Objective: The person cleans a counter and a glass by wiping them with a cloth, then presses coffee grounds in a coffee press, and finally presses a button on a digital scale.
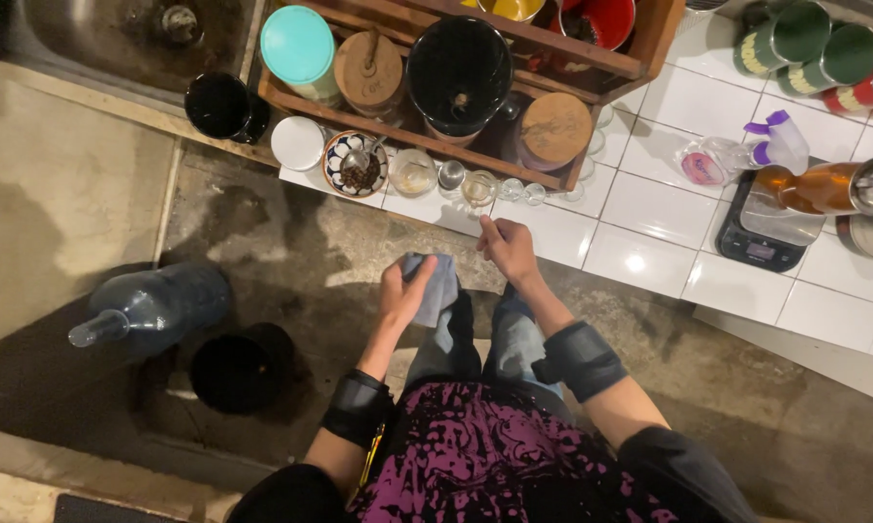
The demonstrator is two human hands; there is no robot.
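The left hand (402, 291) has its grip closed around a grey-blue cloth (436, 286); the fingers wrap the cloth from the left side and the thumb lies over it. The cloth is soft and crumpled, and it hangs a little below the hand, in front of the person's legs and just below the edge of the white tiled bench (649, 208). The right hand (509, 249) is just beside the cloth, with the fingers curled loosely and the fingertips near the bench edge. I cannot tell if it holds something small or nothing.

On the bench, near the right hand, stands a row of small clear glasses (480, 186). Beside them there is a patterned bowl (355, 165) with dark contents.
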